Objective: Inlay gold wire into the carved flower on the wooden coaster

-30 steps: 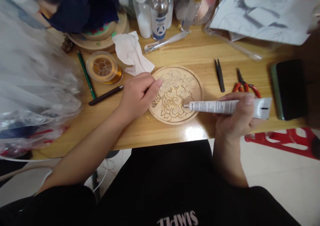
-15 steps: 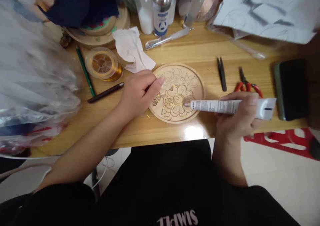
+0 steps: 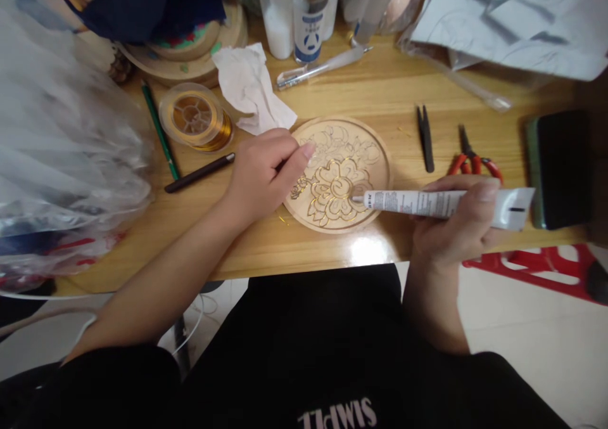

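A round wooden plaque [image 3: 375, 163] lies on the table, with a flower outlined in gold wire [image 3: 339, 188] and pencil-drawn lines above it. My left hand [image 3: 266, 172] is closed at the plaque's left edge, its thumb lying over the rim and the other fingers folded, partly hidden. In my right hand [image 3: 458, 223] is a white glue-like tube [image 3: 418, 203], gripped between thumb and fingers. The tube lies almost level, its nozzle pointing left and reaching the flower's right petals. Whether the tip touches the wood I cannot tell.
Left of the plaque are a spool of gold wire [image 3: 194, 117], a dark pen [image 3: 199, 173], a green pencil [image 3: 160, 128] and crumpled tissue [image 3: 254, 90]. Black tweezers [image 3: 425, 139], red-handled pliers [image 3: 468, 153] and a phone [image 3: 563, 169] lie at right. Bottles [image 3: 310, 26] stand behind.
The view has shifted slightly. My right hand and the tube have moved a little to the right; the nozzle stays over the flower. My left hand keeps its place on the plaque.
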{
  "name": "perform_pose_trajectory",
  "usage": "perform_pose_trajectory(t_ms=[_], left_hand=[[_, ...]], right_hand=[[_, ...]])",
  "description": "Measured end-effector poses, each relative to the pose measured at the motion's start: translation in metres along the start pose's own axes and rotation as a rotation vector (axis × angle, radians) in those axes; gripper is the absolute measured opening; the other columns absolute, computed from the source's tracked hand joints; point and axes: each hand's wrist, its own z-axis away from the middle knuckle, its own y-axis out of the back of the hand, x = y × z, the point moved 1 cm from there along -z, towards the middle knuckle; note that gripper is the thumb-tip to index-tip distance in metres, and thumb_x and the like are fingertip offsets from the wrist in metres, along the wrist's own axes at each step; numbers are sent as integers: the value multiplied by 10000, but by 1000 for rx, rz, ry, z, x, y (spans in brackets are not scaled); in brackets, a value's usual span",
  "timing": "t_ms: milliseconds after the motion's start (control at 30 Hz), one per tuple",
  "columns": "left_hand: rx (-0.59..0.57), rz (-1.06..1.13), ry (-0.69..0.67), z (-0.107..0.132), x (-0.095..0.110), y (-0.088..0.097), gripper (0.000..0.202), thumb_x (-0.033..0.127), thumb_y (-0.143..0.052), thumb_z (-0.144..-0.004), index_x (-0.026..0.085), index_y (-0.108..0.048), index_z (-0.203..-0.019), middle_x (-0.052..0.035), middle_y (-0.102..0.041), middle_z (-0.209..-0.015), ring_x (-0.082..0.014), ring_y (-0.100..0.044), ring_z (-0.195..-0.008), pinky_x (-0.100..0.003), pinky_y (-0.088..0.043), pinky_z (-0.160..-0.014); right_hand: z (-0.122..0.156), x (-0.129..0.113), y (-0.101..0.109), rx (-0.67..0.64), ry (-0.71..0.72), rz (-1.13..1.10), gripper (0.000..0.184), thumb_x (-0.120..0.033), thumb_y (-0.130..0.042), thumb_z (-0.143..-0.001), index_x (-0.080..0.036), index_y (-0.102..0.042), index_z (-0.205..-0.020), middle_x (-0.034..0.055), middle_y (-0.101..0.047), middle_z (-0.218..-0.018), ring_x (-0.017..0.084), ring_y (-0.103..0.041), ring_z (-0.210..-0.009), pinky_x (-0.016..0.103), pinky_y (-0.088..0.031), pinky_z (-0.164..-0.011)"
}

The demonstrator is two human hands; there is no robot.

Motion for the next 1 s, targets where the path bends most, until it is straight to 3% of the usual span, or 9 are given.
perform_pose_trajectory(t_ms=[200,433,767,1000], left_hand=[[7,-8,-9,0,0,0,468,374,-404,-979,203,-341,-548,23,-358,-537,-110,-418,-535,-275,-367,-555],[18,-1,-23,0,0,0,461,359,-425,-977,210,-319,-554,28,-330,-530,-117,-423,-526,-282,-371,-543],[0,-20,0,0,0,-1,469,369,-411,-977,205,-341,-542,24,-363,-539,-116,-434,-539,-284,-382,-563],[3,1,-5,0,1,0,485,385,-416,-984,209,-328,-540,22,-350,-524,-121,-429,-529,-292,-379,-548]], right_hand=[[-1,0,-1,64,80,-36,402,-331,-496,-917,-162,-628,-577,-22,-511,-475,78,-471,-447,232,-306,-416],[0,1,-1,22,14,2,403,-387,-495,-906,-162,-630,-600,-29,-490,-488,76,-422,-399,261,-294,-404],[-2,5,-1,181,135,71,465,-306,-437,-915,-164,-587,-498,-7,-486,-437,78,-432,-438,243,-292,-430],[0,1,-1,41,30,-32,380,-315,-488,-910,-160,-633,-595,-29,-504,-454,64,-427,-410,224,-265,-395]])
